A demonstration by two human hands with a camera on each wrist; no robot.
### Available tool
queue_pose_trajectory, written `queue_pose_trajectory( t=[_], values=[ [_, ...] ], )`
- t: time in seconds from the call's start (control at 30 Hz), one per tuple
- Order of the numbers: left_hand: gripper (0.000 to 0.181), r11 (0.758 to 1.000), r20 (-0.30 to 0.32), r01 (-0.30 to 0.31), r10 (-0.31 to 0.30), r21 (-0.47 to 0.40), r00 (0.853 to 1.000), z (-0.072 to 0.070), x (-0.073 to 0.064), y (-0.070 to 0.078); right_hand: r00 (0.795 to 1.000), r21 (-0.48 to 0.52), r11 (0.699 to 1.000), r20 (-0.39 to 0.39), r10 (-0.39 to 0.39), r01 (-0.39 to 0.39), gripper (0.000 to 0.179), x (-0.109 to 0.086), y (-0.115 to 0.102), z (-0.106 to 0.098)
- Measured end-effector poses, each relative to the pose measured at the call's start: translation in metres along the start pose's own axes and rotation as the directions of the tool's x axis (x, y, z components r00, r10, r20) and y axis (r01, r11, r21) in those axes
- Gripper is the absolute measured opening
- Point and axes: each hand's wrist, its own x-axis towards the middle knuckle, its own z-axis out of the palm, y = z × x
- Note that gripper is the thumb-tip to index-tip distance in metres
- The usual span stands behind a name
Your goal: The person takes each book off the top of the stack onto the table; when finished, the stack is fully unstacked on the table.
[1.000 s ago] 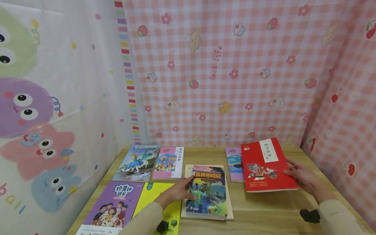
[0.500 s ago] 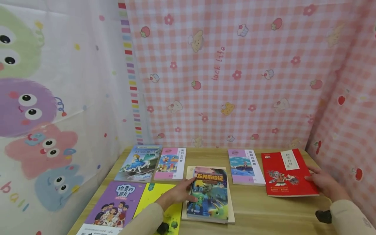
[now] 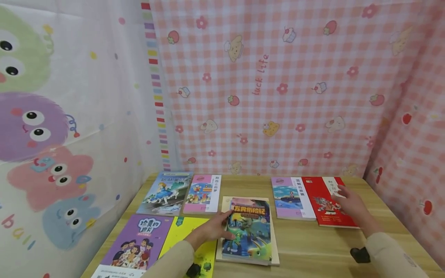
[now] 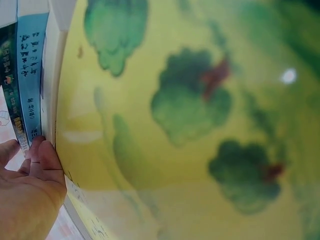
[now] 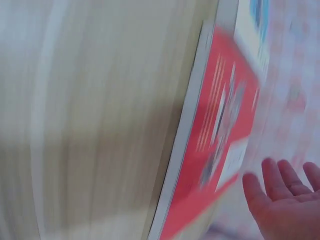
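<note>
My left hand (image 3: 212,229) holds the left edge of a small stack of books, its thumb on the dinosaur-covered book (image 3: 248,231) at the top. A larger cream book (image 3: 275,253) lies underneath. In the left wrist view, curled fingers (image 4: 45,152) meet the stack's side at a blue spine (image 4: 32,75). Over the red book (image 3: 314,193) at the back right is my right hand (image 3: 352,204), fingers spread. The right wrist view shows these fingers extended and holding nothing, with the blurred red book beside them. That book lies flat against a pink-and-white book (image 3: 287,199).
At the left lie a blue book (image 3: 165,195), another pink-and-white book (image 3: 201,197), a purple book (image 3: 139,235) and a yellow book (image 3: 174,239). The wooden table (image 3: 313,253) meets a checked cloth (image 3: 257,139) at the back; more cloth hangs at both sides.
The red book has come down onto the table and slid left against the pink-and-white book. My right hand has let go of its edge and shifted left over it. The left hand stays put.
</note>
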Motion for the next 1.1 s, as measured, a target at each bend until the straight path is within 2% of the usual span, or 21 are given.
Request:
queue_pose_trajectory(
  t=[0.1,0.17,0.3,0.4,0.47,0.57,0.67,0.77,0.9,1.1],
  values=[
    [0.090,1.000,-0.001,-0.005,0.005,-0.007,1.000,0.001,0.000,0.001,0.998,0.102,0.995,0.059,-0.012,0.006,0.068,-0.010,-0.020,0.034],
    [0.092,1.000,-0.004,-0.011,0.011,-0.017,1.000,0.000,-0.001,0.001,0.996,0.190,0.982,0.092,-0.013,-0.005,0.063,-0.018,-0.034,0.063],
    [0.092,0.999,-0.005,-0.039,0.039,-0.030,0.999,0.000,-0.004,-0.001,0.988,0.296,0.954,0.156,-0.010,-0.037,0.055,-0.037,-0.053,0.119],
    [0.086,0.998,-0.009,-0.056,0.056,-0.024,0.998,0.001,-0.005,-0.003,0.978,0.262,0.962,0.206,0.018,-0.072,0.056,-0.048,-0.059,0.152],
    [0.082,0.998,-0.011,-0.063,0.062,-0.021,0.998,0.002,-0.005,-0.003,0.974,0.209,0.973,0.220,0.055,-0.102,0.060,-0.053,-0.060,0.166],
    [0.080,0.997,-0.010,-0.071,0.071,-0.031,0.997,0.003,-0.006,-0.002,0.975,0.166,0.978,0.204,0.094,-0.129,0.065,-0.058,-0.061,0.178],
    [0.074,0.996,0.010,-0.073,0.073,-0.042,0.997,0.004,-0.008,-0.001,0.981,0.146,0.982,0.170,0.091,-0.116,0.058,-0.058,-0.061,0.183],
    [0.064,0.997,0.037,-0.075,0.076,-0.014,0.996,0.002,-0.009,-0.002,0.984,0.121,0.987,0.154,0.084,-0.103,0.050,-0.055,-0.059,0.184],
    [0.061,0.991,0.037,-0.099,0.096,0.092,0.995,-0.001,-0.010,0.000,0.982,0.132,0.982,0.148,0.114,-0.134,0.054,-0.052,-0.058,0.183],
    [0.071,0.966,-0.024,-0.107,0.116,0.234,0.993,-0.003,-0.012,0.000,0.977,0.241,0.958,0.184,0.111,-0.154,0.054,-0.054,-0.053,0.170]
  ],
)
